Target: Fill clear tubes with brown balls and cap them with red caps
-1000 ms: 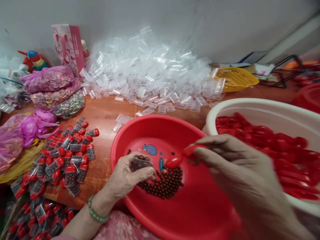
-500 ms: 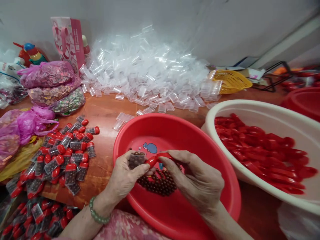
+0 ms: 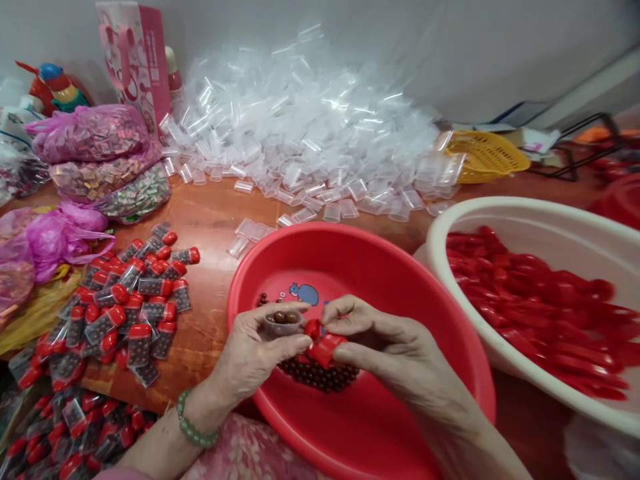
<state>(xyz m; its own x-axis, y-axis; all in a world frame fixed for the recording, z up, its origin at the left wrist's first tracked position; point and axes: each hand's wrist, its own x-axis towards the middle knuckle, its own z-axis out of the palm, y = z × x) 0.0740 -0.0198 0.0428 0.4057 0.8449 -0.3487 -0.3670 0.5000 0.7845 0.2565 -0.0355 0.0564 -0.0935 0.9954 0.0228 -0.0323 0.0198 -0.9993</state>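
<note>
1. From my remote view, the left hand [image 3: 245,353] grips 1 clear cup [image 3: 281,329] above the red basin [image 3: 467,347]; brown balls [image 3: 281,317] show at its open top; no cap is on it yet.
2. The right hand [image 3: 400,353] pinches red caps [image 3: 326,348] between thumb and fingers, just beside the cup; I cannot tell their exact count.
3. Done, as I judge it: many capped cups [image 3: 139,345] lie piled on the table [image 3: 210,220] at left.
4. Remaining, I judge, is plenty; loose balls [image 3: 325,379] lie in the basin; a heap of clear cups [image 3: 300,133] stands behind; more caps [image 3: 530,300] fill the white tub [image 3: 436,267].
</note>
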